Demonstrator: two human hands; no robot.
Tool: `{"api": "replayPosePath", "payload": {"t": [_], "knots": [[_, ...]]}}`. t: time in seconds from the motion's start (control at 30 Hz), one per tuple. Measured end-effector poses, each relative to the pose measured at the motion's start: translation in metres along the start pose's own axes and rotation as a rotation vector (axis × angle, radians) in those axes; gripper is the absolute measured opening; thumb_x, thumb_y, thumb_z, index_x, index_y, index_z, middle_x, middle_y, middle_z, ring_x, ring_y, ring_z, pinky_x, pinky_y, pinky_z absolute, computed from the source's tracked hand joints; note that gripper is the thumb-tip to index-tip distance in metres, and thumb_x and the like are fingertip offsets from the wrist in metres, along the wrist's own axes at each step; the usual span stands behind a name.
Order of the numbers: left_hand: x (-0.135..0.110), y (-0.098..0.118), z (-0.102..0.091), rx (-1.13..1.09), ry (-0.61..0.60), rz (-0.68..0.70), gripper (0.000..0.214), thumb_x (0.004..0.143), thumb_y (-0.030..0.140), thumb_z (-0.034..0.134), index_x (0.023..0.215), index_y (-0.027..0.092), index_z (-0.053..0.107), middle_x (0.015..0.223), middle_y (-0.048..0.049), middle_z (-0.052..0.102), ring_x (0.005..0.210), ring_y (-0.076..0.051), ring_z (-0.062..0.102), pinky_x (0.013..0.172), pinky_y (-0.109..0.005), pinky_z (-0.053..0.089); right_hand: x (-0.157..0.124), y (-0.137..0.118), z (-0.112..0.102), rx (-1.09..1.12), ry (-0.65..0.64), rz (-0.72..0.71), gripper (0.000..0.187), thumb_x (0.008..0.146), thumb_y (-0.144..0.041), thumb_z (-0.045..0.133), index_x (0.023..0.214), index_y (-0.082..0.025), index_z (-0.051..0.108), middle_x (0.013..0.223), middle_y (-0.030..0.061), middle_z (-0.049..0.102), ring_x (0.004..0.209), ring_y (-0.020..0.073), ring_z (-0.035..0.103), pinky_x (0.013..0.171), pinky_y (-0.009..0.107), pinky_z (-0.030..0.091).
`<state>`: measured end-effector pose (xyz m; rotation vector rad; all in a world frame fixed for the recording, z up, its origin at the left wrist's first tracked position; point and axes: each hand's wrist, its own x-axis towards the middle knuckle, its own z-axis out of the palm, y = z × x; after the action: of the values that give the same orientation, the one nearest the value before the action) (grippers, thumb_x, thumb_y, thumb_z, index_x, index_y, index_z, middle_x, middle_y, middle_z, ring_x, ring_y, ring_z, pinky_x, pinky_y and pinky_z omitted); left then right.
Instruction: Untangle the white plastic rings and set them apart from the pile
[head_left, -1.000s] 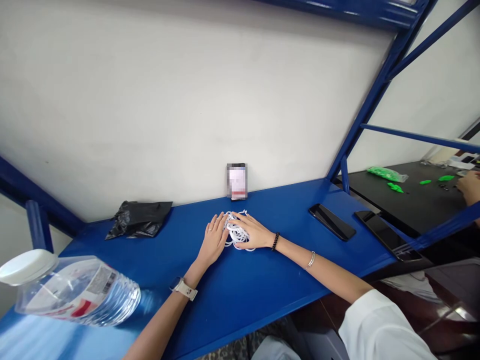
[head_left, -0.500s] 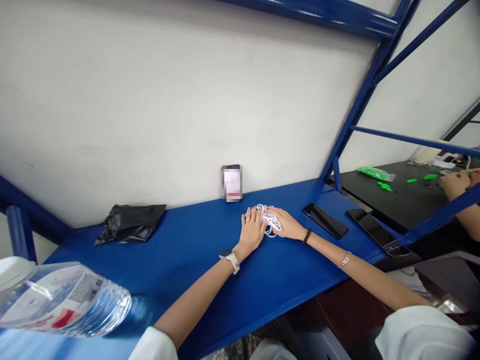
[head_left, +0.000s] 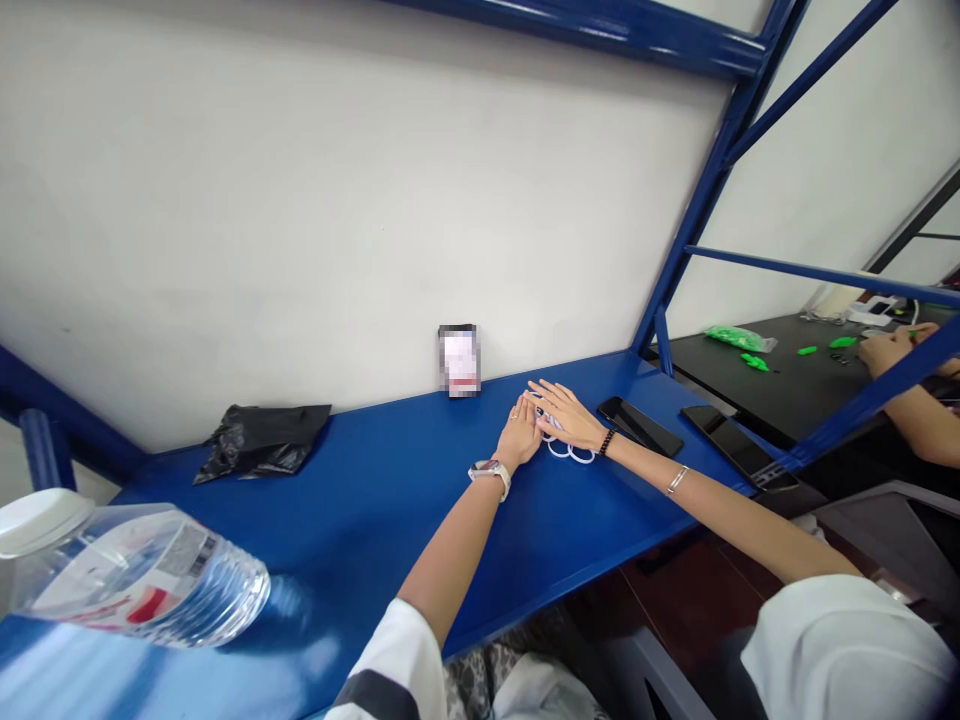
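Note:
Loops of white cord (head_left: 570, 452) lie on the blue table, partly hidden under my two hands. My left hand (head_left: 517, 435), with a ring and a pale-strapped watch on the wrist, is bent around the left side of the cord, its fingers close together and their tips partly covered. Over the top reaches my right hand (head_left: 571, 420), fingers stretched out and slightly spread, touching my left fingertips. Cord loops stick out below the right palm. Behind the hands a phone (head_left: 460, 360) with a blurred-out screen leans upright on the wall.
Two dark phones, one nearer (head_left: 640, 427) and one farther right (head_left: 731, 445), lie beyond my right wrist. A black plastic bag (head_left: 266, 440) is at the back left, a large water bottle (head_left: 142, 570) at the front left. Blue frame bars (head_left: 694, 220) rise at right; beyond, another person's hands (head_left: 889, 350) work near green pieces.
My left hand has shifted right and its fingers have drawn in. My right fingers have straightened and moved over the left fingertips. More cord loops show beneath the right palm; the view has shifted slightly.

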<state>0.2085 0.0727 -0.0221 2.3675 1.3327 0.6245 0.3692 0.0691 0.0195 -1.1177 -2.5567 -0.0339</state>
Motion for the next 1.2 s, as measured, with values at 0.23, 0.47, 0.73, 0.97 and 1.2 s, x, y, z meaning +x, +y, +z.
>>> {"api": "replayPosePath", "payload": {"t": [0.23, 0.47, 0.73, 0.97, 1.2], "knots": [[-0.014, -0.026, -0.021, 0.188, -0.032, -0.003, 0.062, 0.097, 0.034, 0.017, 0.15, 0.003, 0.019, 0.158, -0.0145, 0.014, 0.147, -0.023, 0.012, 0.121, -0.041, 0.013, 0.015, -0.007, 0.02, -0.155, -0.061, -0.044, 0.056, 0.099, -0.044, 0.028, 0.146, -0.016, 0.036, 0.15, 0.0136, 0.038, 0.143, 0.0279, 0.029, 0.117, 0.053, 0.017], [-0.035, -0.061, -0.046, 0.429, -0.044, 0.129, 0.06, 0.096, 0.043, 0.024, 0.151, 0.018, 0.025, 0.158, -0.0064, 0.021, 0.147, -0.021, 0.018, 0.12, -0.045, 0.013, 0.026, -0.001, 0.018, -0.312, -0.147, -0.083, 0.074, 0.088, -0.067, 0.038, 0.148, -0.025, 0.032, 0.156, 0.0124, 0.025, 0.143, 0.0437, 0.016, 0.109, 0.07, 0.011], [-0.041, -0.075, -0.058, 0.548, -0.035, 0.121, 0.054, 0.095, 0.031, 0.026, 0.144, 0.014, 0.04, 0.155, -0.0096, 0.027, 0.146, -0.023, 0.022, 0.12, -0.046, 0.014, 0.041, -0.036, 0.036, -0.346, -0.061, -0.208, 0.072, 0.089, -0.06, 0.044, 0.147, -0.018, 0.034, 0.155, 0.0157, 0.027, 0.144, 0.0409, 0.015, 0.111, 0.068, 0.005], [-0.053, -0.092, -0.065, 0.453, -0.003, -0.053, 0.053, 0.095, 0.029, 0.026, 0.143, 0.012, 0.041, 0.153, -0.0121, 0.033, 0.143, -0.025, 0.027, 0.119, -0.045, 0.017, 0.07, -0.065, 0.069, -0.286, -0.011, -0.176, 0.028, 0.092, -0.029, 0.051, 0.108, -0.014, 0.068, 0.106, 0.0155, 0.069, 0.125, 0.0371, 0.047, 0.113, 0.068, 0.01], [-0.067, -0.099, -0.068, 0.291, 0.031, -0.157, 0.06, 0.095, 0.048, 0.028, 0.147, 0.017, 0.034, 0.155, -0.0099, 0.029, 0.145, -0.025, 0.023, 0.118, -0.045, 0.018, 0.084, -0.072, 0.055, -0.41, -0.057, -0.358, 0.029, 0.096, -0.015, 0.038, 0.095, -0.018, 0.067, 0.082, 0.0074, 0.066, 0.088, 0.0246, 0.057, 0.112, 0.055, 0.021]]}}
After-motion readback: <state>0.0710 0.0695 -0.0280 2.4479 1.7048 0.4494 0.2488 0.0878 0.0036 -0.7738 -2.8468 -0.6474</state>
